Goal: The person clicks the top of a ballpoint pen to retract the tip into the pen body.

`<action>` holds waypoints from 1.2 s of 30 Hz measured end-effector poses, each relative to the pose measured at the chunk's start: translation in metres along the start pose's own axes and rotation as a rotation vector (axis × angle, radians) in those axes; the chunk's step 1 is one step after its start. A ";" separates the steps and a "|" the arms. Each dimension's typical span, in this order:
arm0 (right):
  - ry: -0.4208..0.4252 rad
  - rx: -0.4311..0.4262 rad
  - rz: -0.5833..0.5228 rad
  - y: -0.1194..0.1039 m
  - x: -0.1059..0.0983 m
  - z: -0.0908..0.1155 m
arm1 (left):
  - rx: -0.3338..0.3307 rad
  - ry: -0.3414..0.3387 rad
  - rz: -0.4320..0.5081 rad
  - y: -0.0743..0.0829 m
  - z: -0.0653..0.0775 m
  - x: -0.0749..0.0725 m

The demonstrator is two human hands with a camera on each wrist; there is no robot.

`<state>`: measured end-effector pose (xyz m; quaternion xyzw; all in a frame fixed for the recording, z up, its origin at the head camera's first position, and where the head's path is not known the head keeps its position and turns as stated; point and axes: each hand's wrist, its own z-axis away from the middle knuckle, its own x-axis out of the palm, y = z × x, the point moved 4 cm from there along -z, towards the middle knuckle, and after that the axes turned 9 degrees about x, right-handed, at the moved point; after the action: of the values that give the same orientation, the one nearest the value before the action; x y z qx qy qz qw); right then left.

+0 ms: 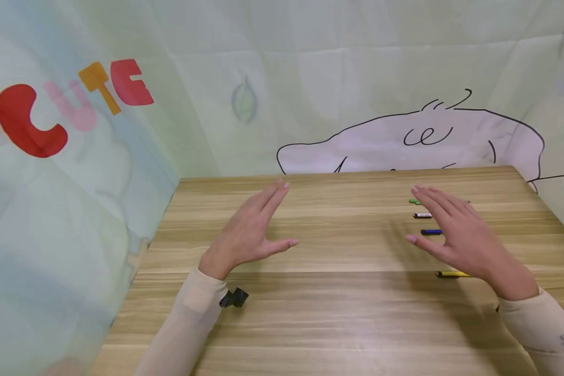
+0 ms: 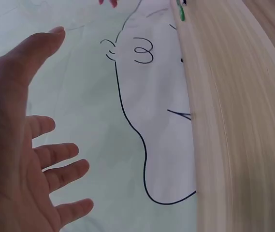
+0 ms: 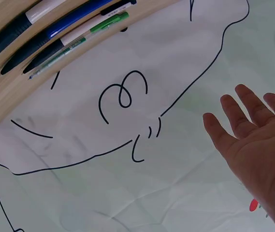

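Observation:
Over the left half of the table my left hand (image 1: 246, 232) is held up, fingers straight and thumb spread apart, with nothing in it. My right hand (image 1: 472, 243) is raised in the same way on the right, also holding nothing. Beneath and beside it lie a green pen (image 1: 414, 201), a white marker (image 1: 422, 215), a blue marker (image 1: 431, 232) and, closer to me, a yellow pen (image 1: 453, 274). The hand partly covers them in the head view. In the right wrist view the green pen (image 3: 109, 22) and blue marker (image 3: 79, 18) lie lengthwise near the table edge.
The wood-grain table (image 1: 319, 313) reaches back to a pale cloth backdrop (image 1: 263, 42) with a line-drawn cartoon figure. Red, pink and orange letters (image 1: 33, 125) decorate the left cloth. A small black device (image 1: 234, 297) sits at the left wrist.

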<state>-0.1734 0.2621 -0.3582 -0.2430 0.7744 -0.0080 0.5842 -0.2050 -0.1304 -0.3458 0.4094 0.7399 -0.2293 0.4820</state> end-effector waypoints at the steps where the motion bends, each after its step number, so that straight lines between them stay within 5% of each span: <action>1: 0.000 0.002 -0.017 0.001 0.000 0.000 | 0.005 0.008 0.029 0.001 0.000 0.000; 15: 0.044 0.027 -0.317 0.025 -0.002 -0.004 | -0.087 0.005 0.470 0.001 0.004 0.003; 20: -0.004 0.102 -0.419 0.038 -0.003 -0.005 | -0.098 0.012 0.594 0.001 0.004 0.003; 36: -0.172 0.162 -0.552 0.082 0.003 -0.018 | -0.058 -0.033 0.741 0.002 0.006 0.006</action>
<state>-0.2207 0.3277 -0.3797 -0.3968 0.6236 -0.2078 0.6407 -0.2009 -0.1312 -0.3534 0.6320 0.5397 -0.0247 0.5556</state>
